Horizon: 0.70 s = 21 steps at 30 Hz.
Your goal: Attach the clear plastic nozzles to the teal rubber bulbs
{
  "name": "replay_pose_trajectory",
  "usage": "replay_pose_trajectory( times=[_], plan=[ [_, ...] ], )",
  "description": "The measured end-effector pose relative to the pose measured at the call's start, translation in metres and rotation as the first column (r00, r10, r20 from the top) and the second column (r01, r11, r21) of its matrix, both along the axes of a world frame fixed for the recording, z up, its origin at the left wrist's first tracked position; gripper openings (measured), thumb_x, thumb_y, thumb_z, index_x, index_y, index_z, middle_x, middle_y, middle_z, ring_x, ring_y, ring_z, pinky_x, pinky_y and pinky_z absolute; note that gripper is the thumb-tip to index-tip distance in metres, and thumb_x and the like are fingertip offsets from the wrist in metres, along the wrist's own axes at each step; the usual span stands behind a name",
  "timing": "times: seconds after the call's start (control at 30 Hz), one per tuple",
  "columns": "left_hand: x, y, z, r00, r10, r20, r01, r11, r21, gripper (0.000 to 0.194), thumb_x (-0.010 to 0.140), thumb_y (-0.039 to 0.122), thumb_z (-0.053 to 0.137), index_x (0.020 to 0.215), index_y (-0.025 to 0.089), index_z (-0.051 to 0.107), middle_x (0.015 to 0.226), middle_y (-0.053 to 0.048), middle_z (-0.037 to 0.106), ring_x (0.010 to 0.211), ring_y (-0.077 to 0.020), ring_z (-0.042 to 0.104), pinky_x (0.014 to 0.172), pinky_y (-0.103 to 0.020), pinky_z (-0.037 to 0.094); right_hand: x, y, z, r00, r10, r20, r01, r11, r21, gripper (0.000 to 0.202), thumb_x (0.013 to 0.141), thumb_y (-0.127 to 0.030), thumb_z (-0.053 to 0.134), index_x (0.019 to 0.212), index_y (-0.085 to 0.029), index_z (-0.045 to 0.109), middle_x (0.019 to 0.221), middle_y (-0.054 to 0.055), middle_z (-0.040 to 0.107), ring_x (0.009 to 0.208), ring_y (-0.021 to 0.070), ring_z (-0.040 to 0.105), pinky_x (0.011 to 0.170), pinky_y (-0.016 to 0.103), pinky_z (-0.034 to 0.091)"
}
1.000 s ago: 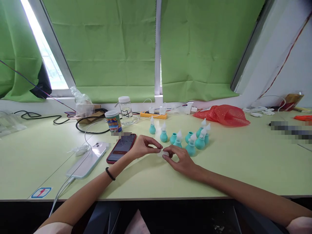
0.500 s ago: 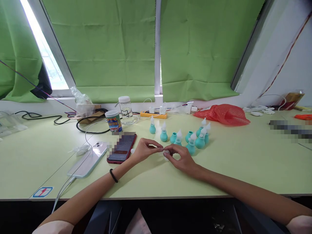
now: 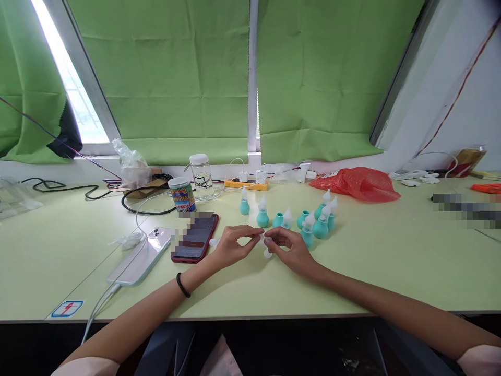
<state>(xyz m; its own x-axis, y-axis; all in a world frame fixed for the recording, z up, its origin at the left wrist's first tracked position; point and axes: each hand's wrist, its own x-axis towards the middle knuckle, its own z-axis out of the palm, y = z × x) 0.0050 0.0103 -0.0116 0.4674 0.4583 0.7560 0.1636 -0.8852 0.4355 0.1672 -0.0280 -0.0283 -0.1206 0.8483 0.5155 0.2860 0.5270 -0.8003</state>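
My left hand (image 3: 238,245) is closed in a pinch, thumb and forefinger meeting near the right fingertips. What it pinches is too small to make out. Facing it, my right hand (image 3: 288,249) grips a small translucent white plastic piece (image 3: 267,254), its lower end showing under the thumb. Just behind the hands stand several teal nasal aspirators with clear pointed tips, among them one aspirator (image 3: 262,217) and another (image 3: 321,228). Two teal bulbs have no tip: one bulb (image 3: 277,220) and a second bulb (image 3: 302,218). Another white piece (image 3: 213,242) lies beside my left hand, partly hidden.
Left of my hands lie a red-edged phone (image 3: 195,239) and a pale phone (image 3: 139,258) with a cable. Behind them stand a printed tub (image 3: 182,196) and a lidded jar (image 3: 202,180). A power strip (image 3: 235,184) and red plastic bag (image 3: 356,184) lie along the back.
My fingertips have moved slightly apart, the left forefinger now straighter. More of the white piece shows below my right thumb.
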Motion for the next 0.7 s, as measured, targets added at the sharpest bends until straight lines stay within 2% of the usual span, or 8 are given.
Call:
replay_pose_trajectory(
  times=[0.37,0.53,0.7],
  plan=[
    [-0.0013,-0.0001,-0.0026,0.999,0.037,-0.014,-0.034,0.984,0.175,0.025,0.072,0.014,0.048,0.095,0.017,0.057,0.087,-0.005,0.064,0.077,-0.0135,0.06,0.069,-0.023,0.05,-0.0003,-0.0017,0.0011,0.999,0.025,-0.035,-0.027,0.998,-0.051,0.019,0.071,-0.034,0.052,0.08,-0.017,0.052,0.07,0.002,0.056,0.057,0.012,0.056,0.059,0.029,0.051],
    [-0.0044,0.0015,-0.0044,0.992,0.018,-0.127,0.026,0.942,0.335,0.035,0.07,0.01,0.046,0.104,0.017,0.051,0.089,-0.006,0.063,0.083,-0.014,0.058,0.071,-0.025,0.05,-0.0008,-0.0032,0.0028,0.999,0.041,-0.036,-0.042,0.998,-0.051,0.019,0.072,-0.033,0.051,0.082,-0.017,0.053,0.071,0.003,0.057,0.058,0.012,0.056,0.058,0.028,0.051],
    [-0.0061,0.0015,-0.0044,0.986,0.056,-0.159,0.018,0.904,0.427,0.037,0.069,0.01,0.046,0.105,0.017,0.048,0.09,-0.007,0.062,0.085,-0.0153,0.057,0.069,-0.026,0.05,-0.0006,-0.0028,0.0019,0.999,0.038,-0.03,-0.039,0.998,-0.04,0.02,0.072,-0.034,0.051,0.083,-0.017,0.054,0.069,0.003,0.057,0.058,0.0123,0.056,0.058,0.029,0.051]
  ],
)
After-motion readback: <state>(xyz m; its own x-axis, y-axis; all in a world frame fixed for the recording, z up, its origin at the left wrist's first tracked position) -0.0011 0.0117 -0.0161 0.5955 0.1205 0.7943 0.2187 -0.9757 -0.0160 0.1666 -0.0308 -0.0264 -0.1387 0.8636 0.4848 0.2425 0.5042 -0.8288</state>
